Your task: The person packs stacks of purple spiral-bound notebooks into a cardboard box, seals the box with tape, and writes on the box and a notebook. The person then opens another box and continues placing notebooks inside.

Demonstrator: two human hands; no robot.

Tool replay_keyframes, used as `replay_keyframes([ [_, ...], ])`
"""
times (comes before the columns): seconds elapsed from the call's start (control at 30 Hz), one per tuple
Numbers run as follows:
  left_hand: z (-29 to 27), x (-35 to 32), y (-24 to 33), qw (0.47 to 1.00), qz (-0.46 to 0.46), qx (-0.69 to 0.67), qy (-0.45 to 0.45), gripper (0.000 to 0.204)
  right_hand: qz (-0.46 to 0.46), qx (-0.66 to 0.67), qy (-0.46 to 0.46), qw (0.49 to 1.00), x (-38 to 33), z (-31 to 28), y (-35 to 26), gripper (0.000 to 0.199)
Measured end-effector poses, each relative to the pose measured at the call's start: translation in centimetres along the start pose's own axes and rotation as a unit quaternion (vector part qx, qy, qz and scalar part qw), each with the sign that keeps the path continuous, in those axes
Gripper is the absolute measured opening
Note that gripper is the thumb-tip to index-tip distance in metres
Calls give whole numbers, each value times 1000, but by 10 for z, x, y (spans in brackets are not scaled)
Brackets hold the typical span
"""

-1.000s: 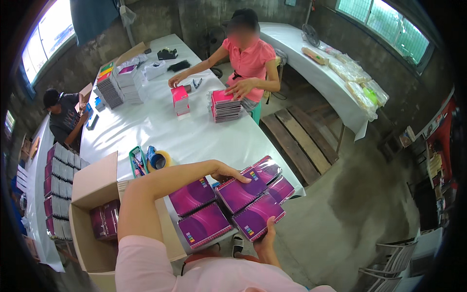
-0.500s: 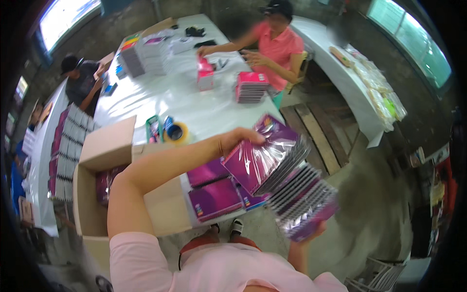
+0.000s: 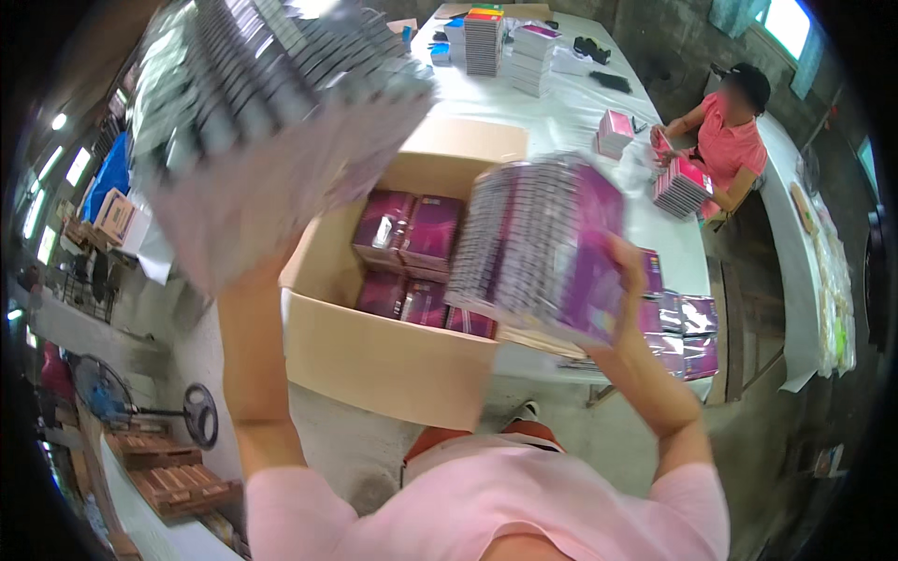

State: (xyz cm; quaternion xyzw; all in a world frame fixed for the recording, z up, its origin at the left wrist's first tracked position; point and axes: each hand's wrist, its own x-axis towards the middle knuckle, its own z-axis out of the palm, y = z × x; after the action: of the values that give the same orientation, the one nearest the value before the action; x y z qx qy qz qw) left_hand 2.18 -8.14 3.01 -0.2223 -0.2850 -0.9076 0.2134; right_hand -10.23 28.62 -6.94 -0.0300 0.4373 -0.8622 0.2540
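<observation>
My left hand [image 3: 266, 268] holds up a large stack of spiral-bound notebooks [image 3: 271, 187] at the upper left. The stack is smeared by motion and hides most of the fingers. My right hand [image 3: 625, 304] grips the right side of another stack of spiral notebooks [image 3: 533, 248] with purple covers and shiny wrap. That stack is tilted over the right part of an open cardboard box [image 3: 388, 360]. Inside the box lie several wrapped packs of purple notebooks [image 3: 432, 227], set side by side.
More wrapped purple notebooks [image 3: 697, 318] lie on the white table [image 3: 571, 112], right of the box. A person in a pink shirt [image 3: 734, 140] handles pink packs [image 3: 686, 187] across the table. Tall stacks [image 3: 483, 47] stand at the back. Wooden pallets [image 3: 178, 481] and a fan [image 3: 103, 388] are at left.
My view has swung left toward the box. Both stacks of notebooks have moved from the table's right side: the left hand's up to the upper left, the right hand's over the box.
</observation>
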Motion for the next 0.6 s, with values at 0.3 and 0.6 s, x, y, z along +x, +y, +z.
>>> replay_keyframes([
  [0.3, -101, -163, 209, 906, 191, 247, 285, 60, 351, -99, -92, 927, 93, 140, 176, 48],
  [0.6, -70, -94, 137, 933, 93, 300, 176, 52, 215, -597, -123, 763, 95, 161, 183, 90],
])
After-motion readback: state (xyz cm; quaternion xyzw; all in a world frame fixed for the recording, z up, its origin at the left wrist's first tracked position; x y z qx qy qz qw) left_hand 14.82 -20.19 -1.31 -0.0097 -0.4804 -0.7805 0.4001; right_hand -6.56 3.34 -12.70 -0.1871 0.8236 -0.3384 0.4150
